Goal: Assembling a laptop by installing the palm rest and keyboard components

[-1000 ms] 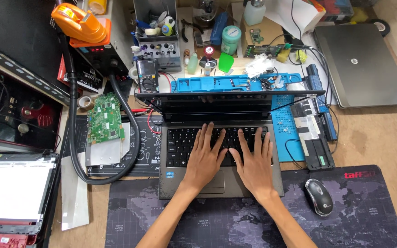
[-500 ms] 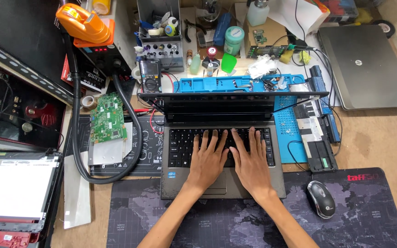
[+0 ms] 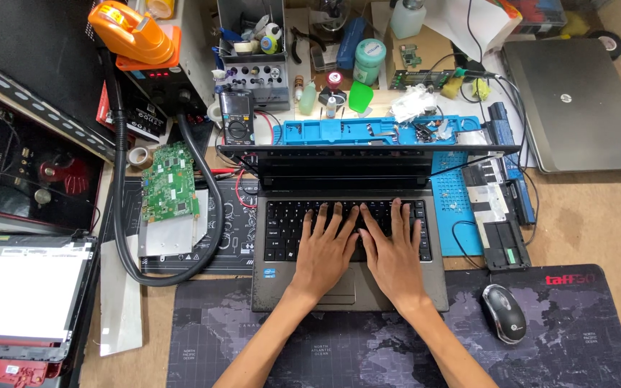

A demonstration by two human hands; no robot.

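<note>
Head view: 2 hands lie flat on the black keys of a gray laptop (image 3: 350, 237) in the middle of the bench (image 3: 591, 215). Left hand (image 3: 323, 251) and right hand (image 3: 394, 253) are open, fingers spread, holding nothing. Near the right hand sits a mouse (image 3: 504, 313).

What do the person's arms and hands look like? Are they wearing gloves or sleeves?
No gloves and no sleeves. The left hand and the right hand are both bare, and so are the two forearms as far as the picture shows them. I can see no watch, bracelet or ring. The fingers are long and slim, with short nails. The fingertips look a little dark, maybe smudged, but that is hard to tell.
</note>
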